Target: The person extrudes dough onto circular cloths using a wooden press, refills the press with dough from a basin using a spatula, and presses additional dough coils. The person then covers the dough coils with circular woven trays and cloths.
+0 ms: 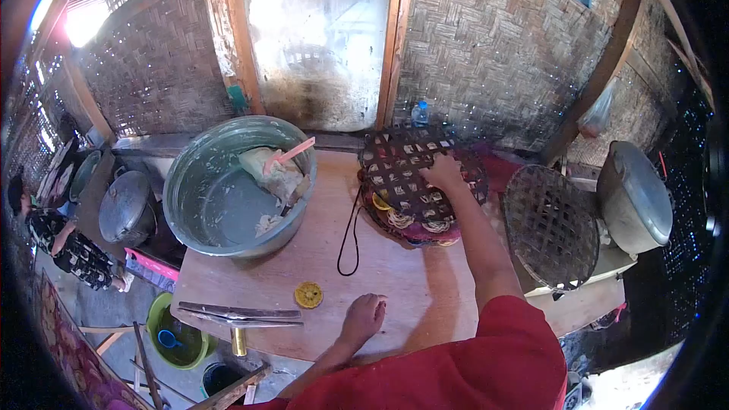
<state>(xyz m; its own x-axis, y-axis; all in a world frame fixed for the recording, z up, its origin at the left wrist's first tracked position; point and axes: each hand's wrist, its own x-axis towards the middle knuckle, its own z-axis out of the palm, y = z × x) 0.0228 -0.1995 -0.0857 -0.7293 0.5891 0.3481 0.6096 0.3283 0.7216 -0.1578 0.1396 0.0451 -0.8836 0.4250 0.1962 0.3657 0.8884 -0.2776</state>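
My right hand [442, 173] reaches out over a dark lattice-woven tray [410, 182], its fingers bent and closed on the strips near the middle. Beneath that tray lie more stacked trays, with pale noodle-like coils [401, 219] and a yellow ring-shaped piece [380, 202] showing at the front edge. A black cord loop [348, 250] hangs from the stack's left side onto the table. My left hand [364, 320] rests near the table's front edge, curled into a loose fist with nothing visible in it. A round yellow perforated disc [308, 294] lies to its left.
A large grey-green basin [176, 205] holds a pale bag and pink handle [292, 152]. Wooden bars with a brass-coloured cylinder [239, 342] lie at the table's [266, 277] front left. Right are another lattice tray [550, 228] and a metal pot [634, 197]. A person [64, 235] is far left.
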